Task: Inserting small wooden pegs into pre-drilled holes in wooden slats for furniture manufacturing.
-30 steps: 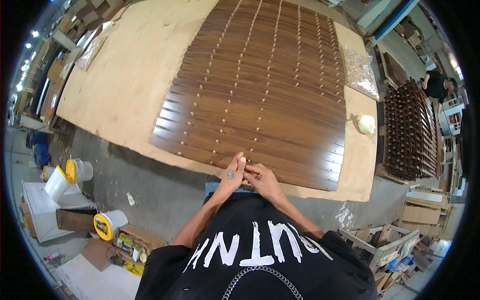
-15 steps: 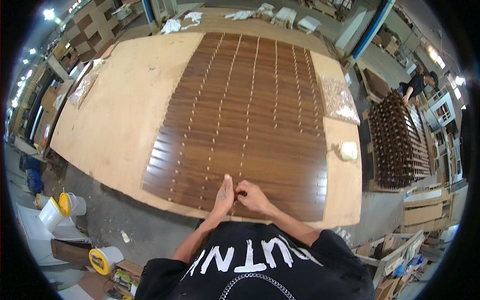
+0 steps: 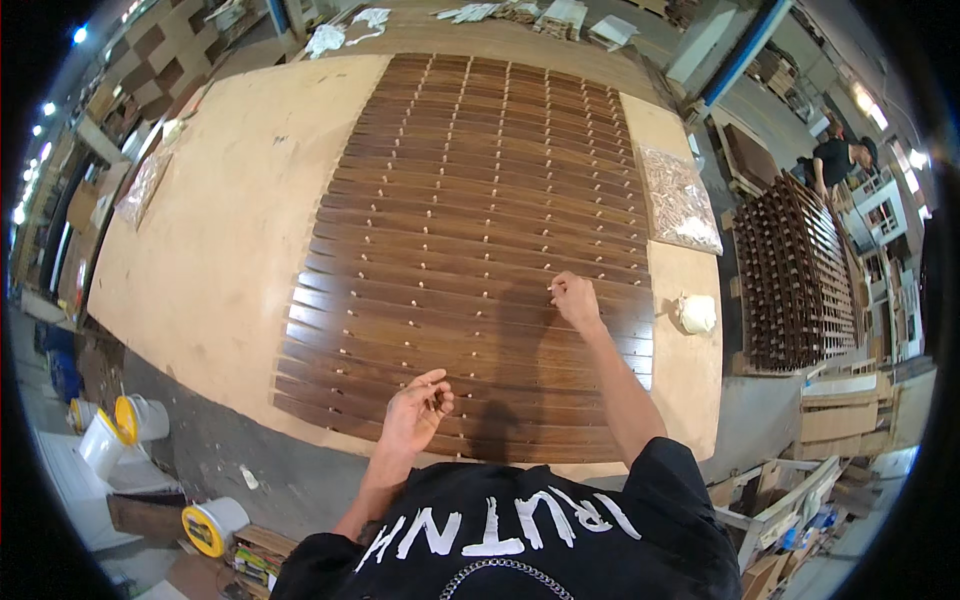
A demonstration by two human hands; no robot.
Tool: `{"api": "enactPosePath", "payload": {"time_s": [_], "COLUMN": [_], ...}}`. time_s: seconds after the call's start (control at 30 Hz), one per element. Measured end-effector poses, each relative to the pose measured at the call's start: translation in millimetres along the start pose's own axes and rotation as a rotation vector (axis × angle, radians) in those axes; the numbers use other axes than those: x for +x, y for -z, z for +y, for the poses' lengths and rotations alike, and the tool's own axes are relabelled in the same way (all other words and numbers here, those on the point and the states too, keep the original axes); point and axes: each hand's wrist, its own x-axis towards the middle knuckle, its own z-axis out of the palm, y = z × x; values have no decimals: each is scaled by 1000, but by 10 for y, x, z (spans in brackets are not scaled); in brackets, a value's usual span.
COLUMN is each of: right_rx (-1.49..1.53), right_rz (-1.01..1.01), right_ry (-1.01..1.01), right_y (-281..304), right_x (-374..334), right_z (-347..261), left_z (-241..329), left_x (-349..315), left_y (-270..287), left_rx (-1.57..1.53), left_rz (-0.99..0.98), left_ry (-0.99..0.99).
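Brown wooden slats [image 3: 400, 270] lie side by side on a pale board. Short light wooden dowels [image 3: 486, 252] stand up from them in several lines running away from me. My right hand [image 3: 575, 302] is over the slats right of the middle, its thumb and fingers pinched on a small light dowel [image 3: 552, 289] at the slat surface. Above the near slats, my left hand [image 3: 418, 412] is held with its fingers curled in toward the thumb; what lies in it is too small to make out.
On the pale board [image 3: 215, 200], a clear bag of dowels [image 3: 680, 200] and a cream-coloured roll [image 3: 696, 313] lie to the right. Another bag [image 3: 140, 195] is at the left edge. Stacked slats [image 3: 790, 280] stand at right beside another person [image 3: 840, 165]. White buckets [image 3: 215, 522] are lower left.
My hands were together at the near edge and have parted. The right one has gone forward and right with a dowel; the left has drawn back slightly left, fingers curling.
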Motion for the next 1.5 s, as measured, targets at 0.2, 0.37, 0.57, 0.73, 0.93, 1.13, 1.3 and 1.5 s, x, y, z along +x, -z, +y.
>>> {"api": "enactPosePath", "payload": {"time_s": [0.2, 0.37, 0.57, 0.73, 0.93, 1.13, 1.3, 1.5], "right_rx": [-258, -365, -568, -674, -767, 604, 681, 222], "right_rz": [-14, -77, 22, -44, -234, -512, -398, 181], "right_ry": [173, 201, 213, 255, 101, 42, -249, -64], "right_y": [9, -4, -155, -128, -155, -91, -269, -173], "right_x": [62, 18, -40, 61, 88, -1328, -1711, -999], "right_z": [-127, -209, -221, -351, -496, -1448, -1294, -694], "left_z": [146, 171, 107, 89, -176, -262, -396, -372], "left_x": [-275, -229, -138, -19, 222, 243, 288, 482], "left_y": [-250, -251, -239, -347, -652, -628, -506, -303], "left_rx": [150, 242, 177, 149, 473, 793, 836, 643], "left_rz": [-11, -8, 68, 37, 22, 103, 85, 156], "left_ry": [-126, -93, -85, -79, -168, -336, -198, -86]}}
